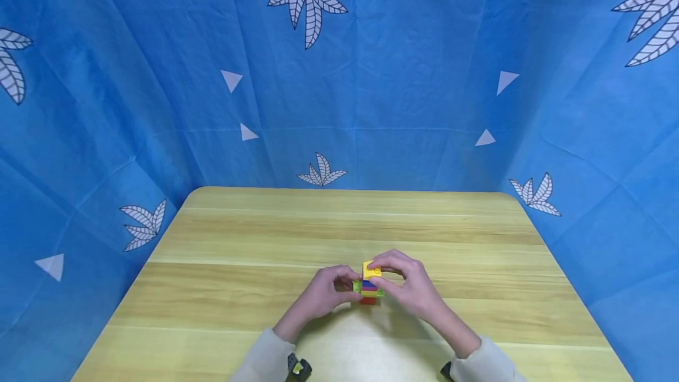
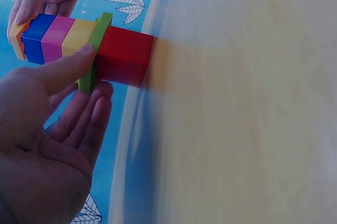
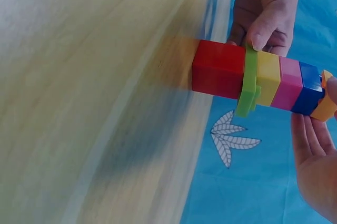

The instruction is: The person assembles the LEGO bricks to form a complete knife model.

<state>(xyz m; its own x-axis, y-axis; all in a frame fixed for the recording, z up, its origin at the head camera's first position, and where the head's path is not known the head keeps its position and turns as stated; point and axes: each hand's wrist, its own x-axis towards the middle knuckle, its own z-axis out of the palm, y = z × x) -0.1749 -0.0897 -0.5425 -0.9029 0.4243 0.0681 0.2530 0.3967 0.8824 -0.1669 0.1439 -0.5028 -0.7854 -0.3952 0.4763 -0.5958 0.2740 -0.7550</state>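
A small upright tower of toy building blocks stands on the table. From the bottom it has a red block (image 3: 218,69), a wide green plate (image 3: 248,79), a yellow block (image 3: 268,79), a pink block (image 3: 287,82) and a blue block (image 3: 307,88). My left hand (image 1: 325,292) steadies the tower from the left, pinching the green plate between thumb and fingers. At the top, my right hand (image 1: 411,285) pinches a yellow-orange block (image 1: 371,271). That block sits slightly tilted against the blue block, and a blue stud shows in the gap between them.
The wooden table (image 1: 254,234) has rounded far corners. Blue cloth (image 1: 403,75) printed with white leaves and triangles hangs behind it and along both sides. Dark wrist devices (image 1: 299,368) show by the pale sleeves (image 1: 265,358).
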